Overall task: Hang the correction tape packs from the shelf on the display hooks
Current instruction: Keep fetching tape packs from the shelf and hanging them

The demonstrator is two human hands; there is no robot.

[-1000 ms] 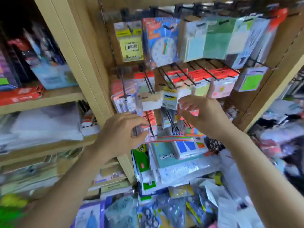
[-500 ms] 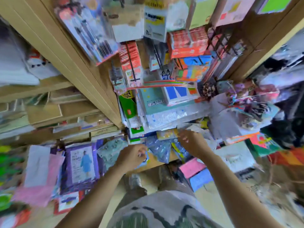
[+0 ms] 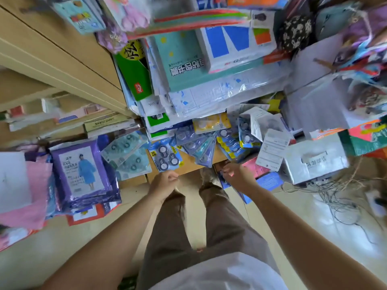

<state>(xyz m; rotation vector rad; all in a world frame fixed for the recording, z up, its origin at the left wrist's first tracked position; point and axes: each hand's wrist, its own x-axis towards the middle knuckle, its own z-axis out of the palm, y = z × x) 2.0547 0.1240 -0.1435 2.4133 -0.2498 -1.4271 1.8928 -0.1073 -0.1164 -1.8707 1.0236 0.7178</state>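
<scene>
Several correction tape packs lie fanned on a low wooden shelf (image 3: 188, 164): a blue pack (image 3: 165, 158) with round tape reels, clear-blue packs (image 3: 199, 145), teal packs (image 3: 125, 151) and yellow-edged ones (image 3: 228, 143). My left hand (image 3: 164, 182) hovers just below the blue pack at the shelf's front edge, fingers loosely curled, holding nothing. My right hand (image 3: 235, 174) is at the shelf edge to the right, its fingers curled by a blue pack edge (image 3: 225, 183); whether it grips the pack is hidden. The display hooks are out of view.
Stacked paper and plastic-wrapped goods (image 3: 188, 65) overhang the shelf from above. A purple raincoat pack (image 3: 81, 170) lies left, a white box (image 3: 312, 160) right. Tangled cords (image 3: 339, 197) lie on the floor at right. My legs stand below the shelf.
My view has swung down from the hooks to the low shelf. Both hands dropped from the hanging packs to the shelf's front edge and drew slightly back from the pile.
</scene>
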